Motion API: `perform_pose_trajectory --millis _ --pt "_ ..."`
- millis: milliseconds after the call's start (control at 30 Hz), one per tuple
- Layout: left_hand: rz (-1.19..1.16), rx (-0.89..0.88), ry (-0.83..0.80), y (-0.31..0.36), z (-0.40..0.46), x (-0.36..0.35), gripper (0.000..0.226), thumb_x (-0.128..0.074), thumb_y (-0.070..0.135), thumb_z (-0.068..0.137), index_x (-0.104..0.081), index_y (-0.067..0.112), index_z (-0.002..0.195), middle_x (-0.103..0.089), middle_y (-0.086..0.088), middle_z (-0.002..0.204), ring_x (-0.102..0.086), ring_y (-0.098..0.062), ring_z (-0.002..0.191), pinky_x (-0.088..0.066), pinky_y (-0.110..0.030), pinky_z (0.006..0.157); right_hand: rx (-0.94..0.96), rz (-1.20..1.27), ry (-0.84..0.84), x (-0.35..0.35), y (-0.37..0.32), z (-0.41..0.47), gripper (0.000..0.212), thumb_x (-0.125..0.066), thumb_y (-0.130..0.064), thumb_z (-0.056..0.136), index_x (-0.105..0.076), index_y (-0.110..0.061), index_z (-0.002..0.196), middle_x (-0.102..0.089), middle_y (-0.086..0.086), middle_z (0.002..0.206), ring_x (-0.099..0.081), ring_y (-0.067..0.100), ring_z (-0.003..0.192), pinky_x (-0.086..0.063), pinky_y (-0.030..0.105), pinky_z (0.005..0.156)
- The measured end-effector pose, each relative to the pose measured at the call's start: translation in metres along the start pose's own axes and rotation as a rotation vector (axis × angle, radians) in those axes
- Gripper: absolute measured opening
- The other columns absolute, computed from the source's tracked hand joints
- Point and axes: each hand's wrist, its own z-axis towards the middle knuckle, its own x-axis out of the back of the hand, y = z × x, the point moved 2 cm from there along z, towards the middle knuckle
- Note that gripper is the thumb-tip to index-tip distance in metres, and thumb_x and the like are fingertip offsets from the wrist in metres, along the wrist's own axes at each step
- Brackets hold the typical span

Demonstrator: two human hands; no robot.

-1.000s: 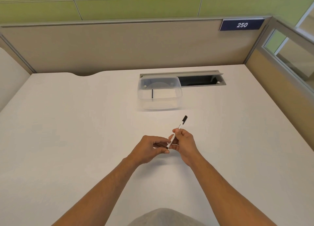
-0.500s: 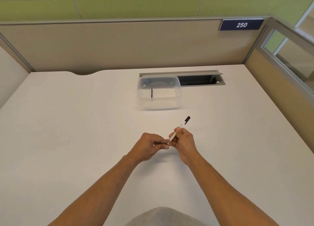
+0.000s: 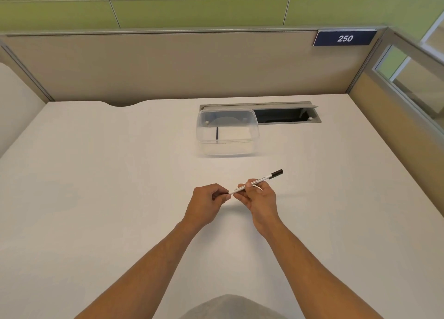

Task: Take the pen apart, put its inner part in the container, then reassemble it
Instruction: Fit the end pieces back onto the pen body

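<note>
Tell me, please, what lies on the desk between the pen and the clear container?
Nothing: in the head view only bare white desk separates the pen from the clear container.

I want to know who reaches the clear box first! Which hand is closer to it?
Right, though only slightly. The right hand, holding the pen, sits almost straight below the box. The left hand, pinching the pen's near end, is lower and further left.

A dark blue sign (image 3: pixel 345 38) on the partition's top edge reads "250"; the pen's (image 3: pixel 255 182) print is too small to read.
</note>
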Motion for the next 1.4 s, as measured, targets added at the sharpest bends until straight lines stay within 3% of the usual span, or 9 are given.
perform_pose_trajectory --millis 200,333,500,633,733,833,967,1067,1400 --pt "-0.021 0.022 0.02 -0.01 0.002 0.007 0.006 -0.071 0.012 0.083 -0.072 0.018 0.084 -0.068 0.009 0.07 -0.06 -0.003 0.063 -0.046 -0.012 0.061 -0.047 0.048 0.042 0.007 -0.001 0.001 0.011 -0.06 -0.003 0.09 -0.059 0.002 0.1 -0.063 0.016 0.089 -0.067 0.027 0.082 -0.059 0.034 0.073" --pt "-0.035 0.052 0.033 -0.02 0.007 0.021 0.009 -0.071 0.01 0.083 -0.073 0.019 0.085 -0.068 0.009 0.071 -0.059 -0.001 0.061 -0.045 -0.009 0.063 0.008 0.064 0.112 0.022 -0.009 0.007 0.022 -0.062 0.001 0.089 -0.055 0.001 0.11 -0.061 0.015 0.085 -0.069 0.023 0.073 -0.06 0.036 0.074" --pt "-0.01 0.046 0.055 -0.026 0.016 0.028 0.008 -0.072 0.011 0.082 -0.074 0.016 0.088 -0.069 0.013 0.076 -0.059 0.006 0.065 -0.041 -0.005 0.064 0.102 -0.185 0.065 0.032 -0.014 0.016 0.019 -0.063 -0.001 0.089 -0.059 0.004 0.106 -0.061 0.016 0.087 -0.069 0.026 0.075 -0.058 0.028 0.073" --pt "0.045 0.033 0.076 -0.033 0.024 0.032 0.01 -0.072 0.011 0.082 -0.075 0.017 0.089 -0.069 0.009 0.086 -0.062 -0.004 0.081 -0.042 -0.008 0.069 0.128 -0.461 -0.014 0.041 -0.016 0.025 0.015 -0.057 -0.003 0.092 -0.064 0.001 0.105 -0.066 0.013 0.081 -0.069 0.02 0.069 -0.057 0.025 0.068" --pt "0.061 0.048 0.07 -0.038 0.03 0.035 0.01 -0.072 0.01 0.082 -0.075 0.017 0.089 -0.069 0.007 0.087 -0.061 -0.007 0.08 -0.042 -0.011 0.07 0.127 -0.675 -0.063 0.044 -0.019 0.034 0.015 -0.056 -0.006 0.093 -0.065 -0.004 0.105 -0.069 0.011 0.081 -0.067 0.017 0.064 -0.055 0.028 0.067" --pt "0.079 0.056 0.076 -0.041 0.036 0.037 0.01 -0.072 0.01 0.082 -0.075 0.015 0.09 -0.069 0.007 0.087 -0.06 -0.004 0.079 -0.042 -0.009 0.07 0.164 -0.824 -0.096 0.044 -0.02 0.043 0.009 -0.059 -0.005 0.091 -0.064 -0.009 0.097 -0.068 0.006 0.082 -0.063 0.012 0.06 -0.05 0.023 0.058" --pt "0.109 0.059 0.072 -0.046 0.042 0.037 0.01 -0.07 0.009 0.083 -0.074 0.013 0.091 -0.067 0.007 0.085 -0.06 -0.005 0.079 -0.042 -0.009 0.07 0.271 -1.046 -0.122 0.043 -0.021 0.054 0.002 -0.067 -0.012 0.085 -0.066 -0.014 0.084 -0.068 -0.001 0.08 -0.057 0.011 0.069 -0.043 0.015 0.063" --pt "0.142 0.054 0.064 -0.049 0.047 0.035 0.011 -0.07 0.007 0.083 -0.074 0.012 0.092 -0.068 0.004 0.087 -0.062 -0.011 0.08 -0.042 -0.01 0.072 0.35 -1.225 -0.145 0.044 -0.017 0.064 0.002 -0.068 -0.017 0.084 -0.068 -0.019 0.084 -0.067 -0.001 0.085 -0.053 0.014 0.076 -0.039 0.023 0.068" --pt "0.287 0.004 0.074 -0.058 0.056 0.024 0.014 -0.067 0.005 0.084 -0.073 0.01 0.095 -0.068 -0.006 0.092 -0.06 -0.019 0.082 -0.047 -0.027 0.079 0.409 -1.326 -0.075 0.045 -0.002 0.079 0.009 -0.065 -0.012 0.086 -0.073 -0.016 0.091 -0.06 0.002 0.086 -0.05 0.022 0.088 -0.036 0.025 0.072"
